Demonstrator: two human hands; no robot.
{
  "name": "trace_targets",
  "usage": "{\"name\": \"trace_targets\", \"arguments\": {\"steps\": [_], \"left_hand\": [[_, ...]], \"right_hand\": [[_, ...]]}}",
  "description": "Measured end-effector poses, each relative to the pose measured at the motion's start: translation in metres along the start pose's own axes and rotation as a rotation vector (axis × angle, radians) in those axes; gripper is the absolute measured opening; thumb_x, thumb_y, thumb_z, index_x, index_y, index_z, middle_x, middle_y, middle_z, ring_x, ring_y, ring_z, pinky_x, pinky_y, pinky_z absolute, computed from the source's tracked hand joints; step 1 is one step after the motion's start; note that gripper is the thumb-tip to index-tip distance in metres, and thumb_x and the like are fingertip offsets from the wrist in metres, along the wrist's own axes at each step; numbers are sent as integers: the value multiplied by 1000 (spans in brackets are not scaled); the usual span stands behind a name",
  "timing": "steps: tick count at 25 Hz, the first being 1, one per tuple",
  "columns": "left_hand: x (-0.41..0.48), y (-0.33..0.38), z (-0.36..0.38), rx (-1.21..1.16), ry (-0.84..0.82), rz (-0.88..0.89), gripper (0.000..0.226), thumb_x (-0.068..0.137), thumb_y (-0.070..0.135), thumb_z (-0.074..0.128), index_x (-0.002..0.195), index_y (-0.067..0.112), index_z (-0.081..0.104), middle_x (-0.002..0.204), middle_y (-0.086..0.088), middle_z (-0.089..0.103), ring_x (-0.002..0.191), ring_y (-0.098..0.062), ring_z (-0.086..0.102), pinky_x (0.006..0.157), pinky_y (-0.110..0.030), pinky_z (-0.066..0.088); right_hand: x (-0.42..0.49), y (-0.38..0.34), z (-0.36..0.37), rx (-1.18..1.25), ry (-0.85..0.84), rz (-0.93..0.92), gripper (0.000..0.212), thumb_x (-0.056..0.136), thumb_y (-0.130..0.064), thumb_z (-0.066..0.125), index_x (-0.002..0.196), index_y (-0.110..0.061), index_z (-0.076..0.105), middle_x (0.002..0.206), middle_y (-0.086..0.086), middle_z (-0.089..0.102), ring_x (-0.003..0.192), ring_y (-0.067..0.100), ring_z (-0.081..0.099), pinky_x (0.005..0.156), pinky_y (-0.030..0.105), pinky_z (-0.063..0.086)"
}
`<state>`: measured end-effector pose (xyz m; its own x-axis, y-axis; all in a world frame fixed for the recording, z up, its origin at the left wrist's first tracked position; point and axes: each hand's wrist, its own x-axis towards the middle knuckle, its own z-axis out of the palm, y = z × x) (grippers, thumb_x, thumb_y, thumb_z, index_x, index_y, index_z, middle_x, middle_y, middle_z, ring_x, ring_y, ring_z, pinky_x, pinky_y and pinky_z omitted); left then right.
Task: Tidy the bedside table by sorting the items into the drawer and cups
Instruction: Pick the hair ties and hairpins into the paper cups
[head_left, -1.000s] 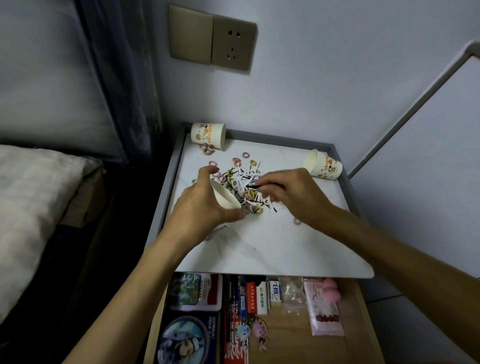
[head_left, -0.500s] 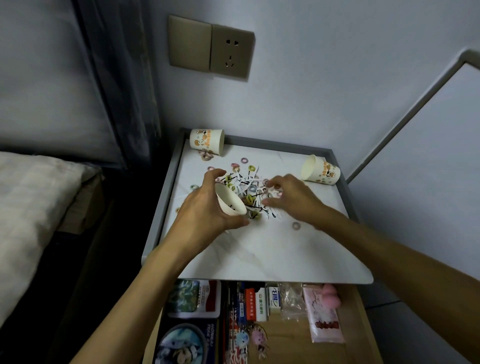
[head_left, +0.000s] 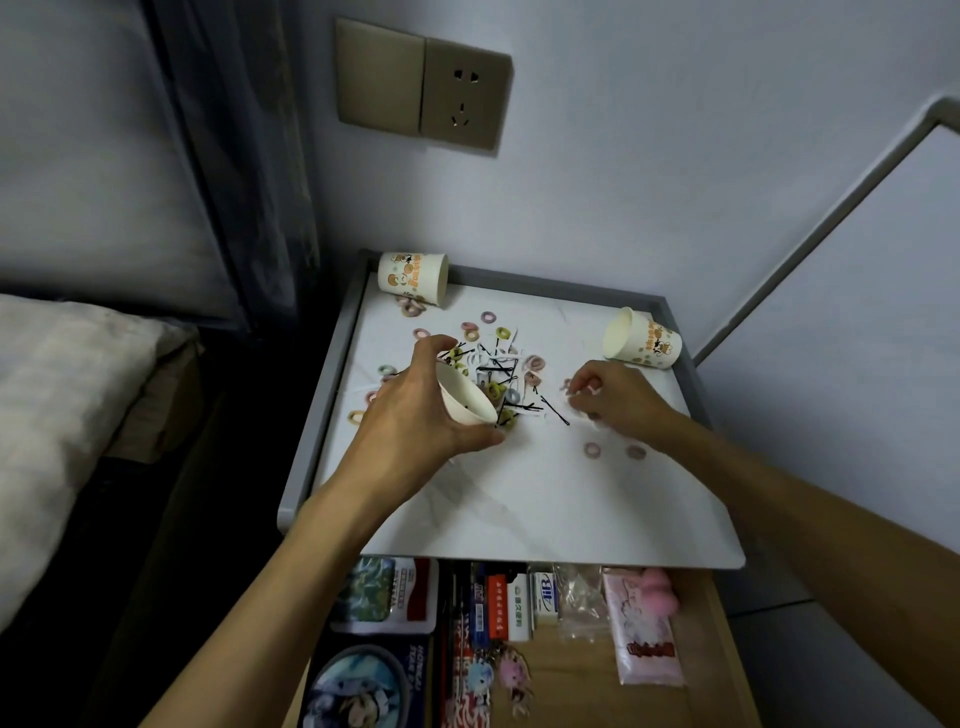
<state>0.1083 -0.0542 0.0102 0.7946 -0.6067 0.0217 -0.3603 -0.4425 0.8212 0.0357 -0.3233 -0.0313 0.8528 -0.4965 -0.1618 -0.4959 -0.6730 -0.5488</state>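
My left hand (head_left: 415, 415) grips a white paper cup (head_left: 464, 397), tilted with its mouth toward the pile; a dark hairpin shows inside it. A pile of black hairpins and small coloured hair rings (head_left: 498, 371) lies on the white tabletop (head_left: 519, 499). My right hand (head_left: 615, 397) rests on the table right of the pile, its fingers curled and pinching at small whitish items; what they hold is unclear. Two printed paper cups lie on their sides: one at the back left (head_left: 413, 275), one at the back right (head_left: 641, 340).
Below the table's front edge an open wooden drawer (head_left: 701, 649) holds card packs, small boxes, keychains and a pink packet. Two loose pink rings (head_left: 592, 450) lie near my right wrist. A bed is on the left, a wall socket above.
My right hand has moved right, away from the pile's middle to its right edge. The left hand keeps the cup in much the same place.
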Motion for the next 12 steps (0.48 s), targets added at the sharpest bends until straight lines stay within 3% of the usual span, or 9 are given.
{"name": "trace_targets", "arguments": {"steps": [3,6,9,12], "left_hand": [[0,1,1,10,3,-6,94,64,48,86,139,33,32,108,10,50,98,-15,47,76,-28,37],[1,2,2,17,6,-12,93,64,47,86,140,32,33,107,11,47,97,-14,44,74,-27,34],[2,3,2,23,8,-15,94,64,47,86,140,32,32,107,11,46,97,-12,41,74,-26,32],[2,3,3,25,9,-20,93,64,48,86,139,32,33,108,11,47,98,-13,42,75,-26,33]], "right_hand": [[4,13,-12,-45,49,32,9,87,-9,69,95,-13,66,96,6,65,69,11,59,59,14,45],[5,15,-7,-226,212,-53,16,86,-17,71,102,-15,67,105,-1,58,86,14,55,74,24,45],[-3,-2,9,-257,223,-184,9,87,-26,70,93,-20,71,95,-4,62,83,13,57,72,31,49],[-4,-13,27,-300,175,-100,10,86,-29,70,89,-20,74,85,-1,71,73,17,62,70,33,53]]}}
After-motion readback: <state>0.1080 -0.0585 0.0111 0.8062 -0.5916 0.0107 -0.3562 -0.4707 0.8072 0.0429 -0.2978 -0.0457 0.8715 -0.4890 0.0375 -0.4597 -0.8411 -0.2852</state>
